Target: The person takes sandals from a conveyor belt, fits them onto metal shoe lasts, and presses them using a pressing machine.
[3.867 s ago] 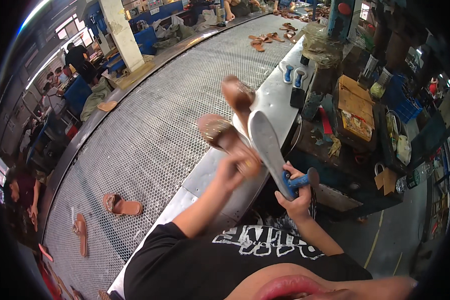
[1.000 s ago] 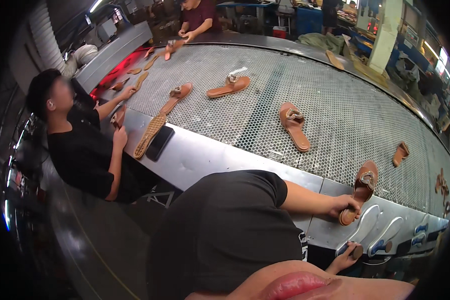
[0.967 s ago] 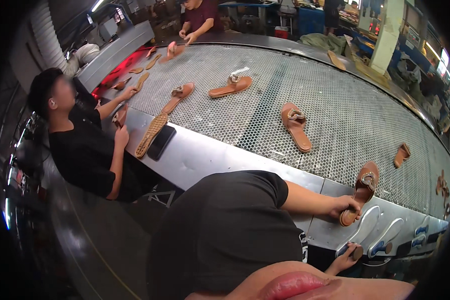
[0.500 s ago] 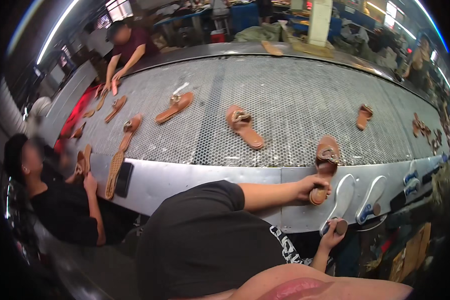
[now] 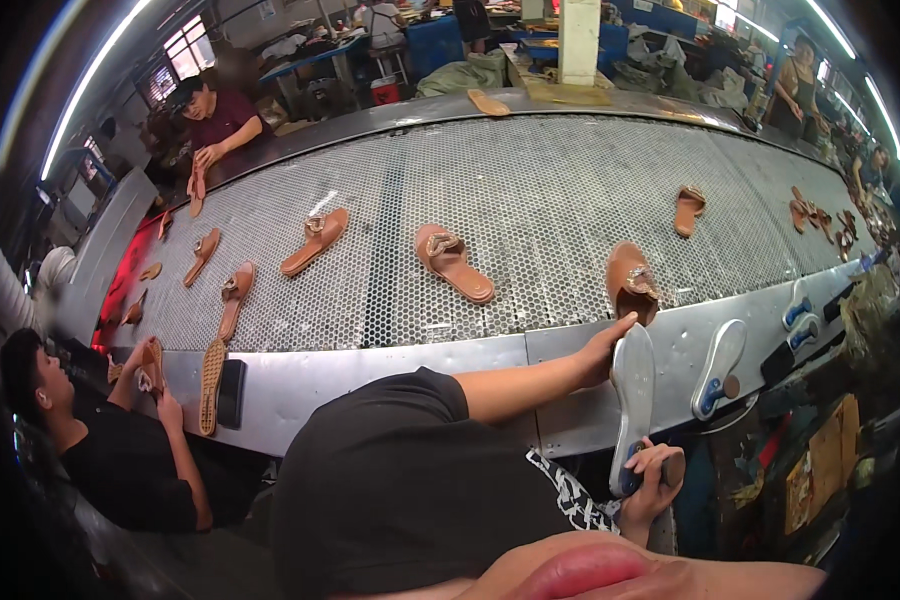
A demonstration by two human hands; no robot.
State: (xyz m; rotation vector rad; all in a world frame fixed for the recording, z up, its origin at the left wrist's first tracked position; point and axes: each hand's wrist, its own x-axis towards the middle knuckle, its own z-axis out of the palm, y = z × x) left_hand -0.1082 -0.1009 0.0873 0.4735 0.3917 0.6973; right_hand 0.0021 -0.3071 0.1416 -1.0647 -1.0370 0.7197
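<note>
My left hand (image 5: 606, 352) is closed on the heel end of a brown slide sandal (image 5: 628, 268) with a shiny ornament on its strap. The sandal is tilted over the edge of the mesh belt. My right hand (image 5: 654, 482) is closed round the lower end of a grey sole-shaped plate (image 5: 632, 375) with blue parts and a round knob. The plate stands upright just in front of the sandal and my left hand, hiding part of both; whether it touches the sandal I cannot tell. Another sandal (image 5: 452, 265) lies on the belt to the left.
The wide mesh conveyor (image 5: 550, 190) carries several more sandals. Along its metal rim (image 5: 450, 357) at right lie more sole-shaped plates (image 5: 720, 365). A co-worker (image 5: 110, 450) at left holds a sandal, and another person (image 5: 220, 125) across the belt handles one.
The sole-shaped plate has been lifted off the metal rim by my right hand and brought left, up to the sandal. My left hand has tilted the sandal. The view has shifted somewhat.
</note>
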